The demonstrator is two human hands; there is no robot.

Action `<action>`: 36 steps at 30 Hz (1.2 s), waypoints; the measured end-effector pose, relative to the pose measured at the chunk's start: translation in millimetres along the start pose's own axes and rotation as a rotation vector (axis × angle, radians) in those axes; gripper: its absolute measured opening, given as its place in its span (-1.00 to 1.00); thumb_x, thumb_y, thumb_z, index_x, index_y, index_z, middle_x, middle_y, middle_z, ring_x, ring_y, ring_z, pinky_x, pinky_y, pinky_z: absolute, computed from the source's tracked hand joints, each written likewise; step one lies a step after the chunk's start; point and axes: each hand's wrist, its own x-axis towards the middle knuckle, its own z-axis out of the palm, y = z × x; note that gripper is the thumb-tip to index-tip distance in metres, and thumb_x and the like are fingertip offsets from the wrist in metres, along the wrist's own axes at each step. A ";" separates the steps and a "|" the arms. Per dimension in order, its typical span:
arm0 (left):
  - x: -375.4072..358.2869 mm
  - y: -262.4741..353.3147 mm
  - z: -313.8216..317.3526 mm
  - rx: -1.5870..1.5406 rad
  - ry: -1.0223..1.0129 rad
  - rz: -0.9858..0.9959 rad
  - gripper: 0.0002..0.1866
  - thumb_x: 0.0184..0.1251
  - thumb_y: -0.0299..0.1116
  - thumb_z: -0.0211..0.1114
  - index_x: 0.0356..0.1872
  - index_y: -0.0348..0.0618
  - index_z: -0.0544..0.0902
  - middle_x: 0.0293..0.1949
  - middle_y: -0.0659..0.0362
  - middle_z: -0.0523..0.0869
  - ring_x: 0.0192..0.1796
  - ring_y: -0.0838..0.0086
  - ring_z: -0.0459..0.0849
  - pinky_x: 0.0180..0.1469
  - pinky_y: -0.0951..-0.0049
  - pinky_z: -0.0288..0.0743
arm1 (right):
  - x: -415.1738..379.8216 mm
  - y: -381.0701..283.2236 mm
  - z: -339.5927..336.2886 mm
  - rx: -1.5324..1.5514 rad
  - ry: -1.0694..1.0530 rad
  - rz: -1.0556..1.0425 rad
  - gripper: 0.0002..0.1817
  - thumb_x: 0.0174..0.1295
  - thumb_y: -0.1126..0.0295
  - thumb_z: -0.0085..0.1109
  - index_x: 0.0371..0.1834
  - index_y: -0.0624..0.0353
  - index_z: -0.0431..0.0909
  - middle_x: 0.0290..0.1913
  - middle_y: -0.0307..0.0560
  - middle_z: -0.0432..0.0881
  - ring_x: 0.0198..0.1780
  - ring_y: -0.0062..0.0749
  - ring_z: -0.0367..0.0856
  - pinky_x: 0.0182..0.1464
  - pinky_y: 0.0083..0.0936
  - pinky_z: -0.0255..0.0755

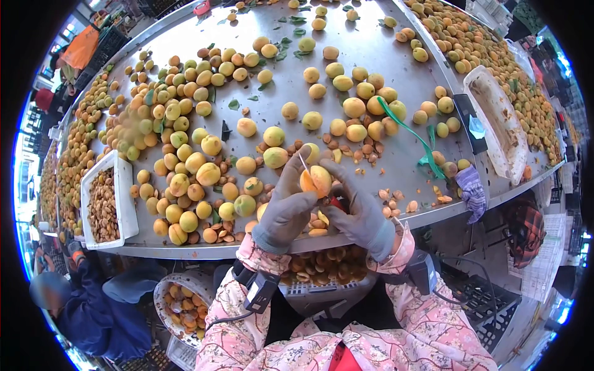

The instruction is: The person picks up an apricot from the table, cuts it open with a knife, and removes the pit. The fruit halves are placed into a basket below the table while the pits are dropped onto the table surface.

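Note:
Between my two gloved hands is a cut apricot (319,180), split along one side with its orange flesh showing. My left hand (288,204) pinches it from the left, fingers closed. A thin pale strip stands by those fingertips; I cannot make out what it is. My right hand (360,213) is closed, its fingers against the fruit's right side. A small red-and-black handle (338,203) shows in its palm, mostly hidden. Below the hands, apricot halves and a crate of apricot halves (325,266) sit at the table edge.
Many whole apricots (179,123) cover the metal table (272,28). A white tray of pits (128,201) stands at left, an empty-looking white tray (498,133) at right. A green ribbon (411,131) and a purple cloth (472,193) lie to the right. A co-worker (102,309) sits at lower left beside a bucket (162,303).

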 end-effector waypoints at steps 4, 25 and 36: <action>-3.8 -1.7 -3.4 0.228 0.178 -0.129 -0.35 0.20 -0.46 0.22 0.32 -0.30 0.22 0.18 0.06 0.47 0.18 0.39 0.49 0.24 0.39 0.35 | -2.7 2.3 -2.7 0.024 0.029 0.048 -0.29 0.18 0.55 0.17 0.41 0.03 0.13 -0.05 -0.04 0.54 -0.30 -0.63 0.55 -0.27 -0.65 0.49; -4.8 5.1 -9.8 0.112 0.084 -0.132 -0.38 0.20 -0.52 0.21 0.31 -0.36 0.23 0.13 -0.02 0.50 0.15 0.26 0.55 0.16 0.31 0.52 | -4.3 11.4 -3.1 0.277 0.019 -0.001 -0.39 0.29 0.50 0.08 0.40 0.10 0.11 -0.18 -0.12 0.58 -0.52 -0.71 0.50 -0.48 -0.76 0.45; -5.7 12.6 -17.4 -0.030 0.031 -0.153 -0.49 0.22 -0.60 0.06 0.25 -0.37 0.31 0.12 -0.08 0.51 0.17 0.21 0.55 0.20 0.24 0.48 | -11.6 -3.2 -17.7 0.659 -0.136 0.225 -0.61 0.38 0.37 -0.08 0.25 0.21 0.26 -0.30 -0.10 0.60 -0.74 -0.67 0.36 -0.69 -0.70 0.34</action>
